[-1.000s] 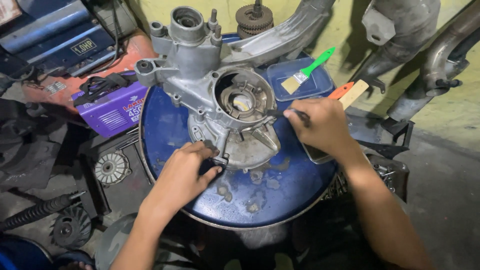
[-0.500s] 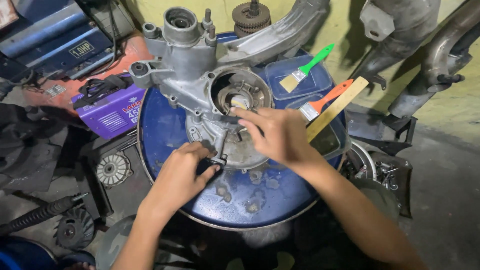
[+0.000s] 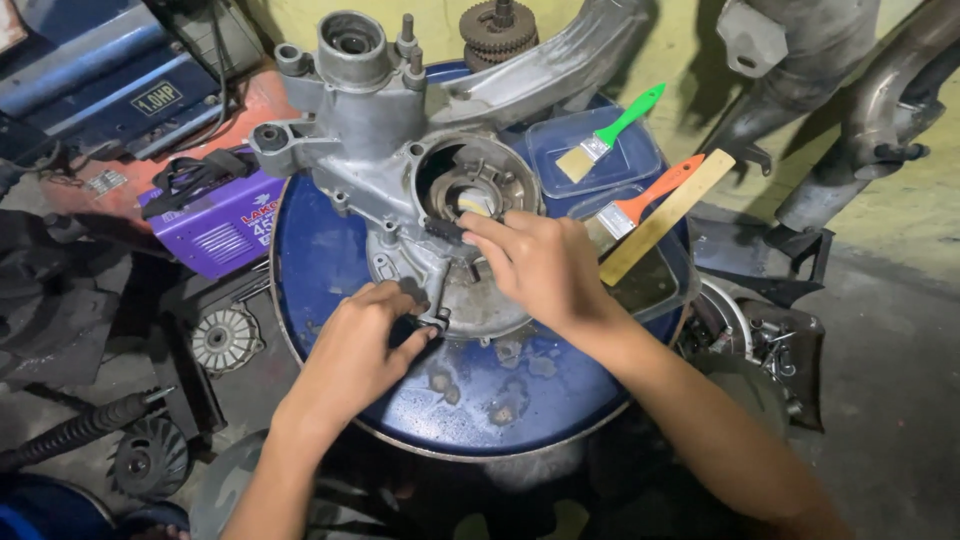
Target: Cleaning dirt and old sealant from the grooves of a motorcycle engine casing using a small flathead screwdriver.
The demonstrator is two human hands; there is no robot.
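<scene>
A grey metal engine case (image 3: pixel 400 170) lies on the round blue top of a drum (image 3: pixel 500 400), its big round opening facing up. The right hand (image 3: pixel 545 265) rests over the near edge of that opening, fingers (image 3: pixel 480 228) stretched forward and slightly curled, their tips touching the small parts just inside the rim; whether it grips anything there cannot be told. The left hand (image 3: pixel 355 350) sits at the lower edge of the case, fingers bent and pinched against a small dark part at the case's bottom lip (the part itself is mostly hidden by the fingers). Just beyond the right hand, a clear plastic tub (image 3: pixel 600 150) holds a brush with a green handle (image 3: pixel 610 132), and beside it lie a brush with an orange handle (image 3: pixel 645 195) and a wooden stick (image 3: pixel 665 215), touching each other. To the left of the drum, on the floor, stands a purple box-shaped machine (image 3: pixel 215 225), with a ribbed metal wheel (image 3: pixel 222 340) near it.
</scene>
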